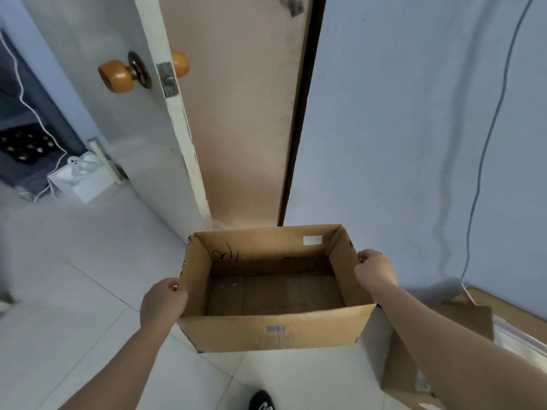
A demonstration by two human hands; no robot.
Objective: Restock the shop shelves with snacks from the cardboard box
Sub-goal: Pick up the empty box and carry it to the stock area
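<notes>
An open brown cardboard box (pixel 275 332) is held up over the tiled floor, its inside bare with no snacks showing. My left hand (pixel 162 303) grips the box's left wall at the rim. My right hand (pixel 374 267) grips the top edge of the right wall. No shop shelves are in sight.
An open white door (pixel 124 137) with an orange knob (pixel 117 76) stands ahead on the left, a peach wall behind it. A blue wall (pixel 414 128) with a hanging cable is on the right. Flattened cardboard (pixel 461 324) leans low right. A white bag (pixel 80 182) sits far left. My black shoe (pixel 260 400) shows below.
</notes>
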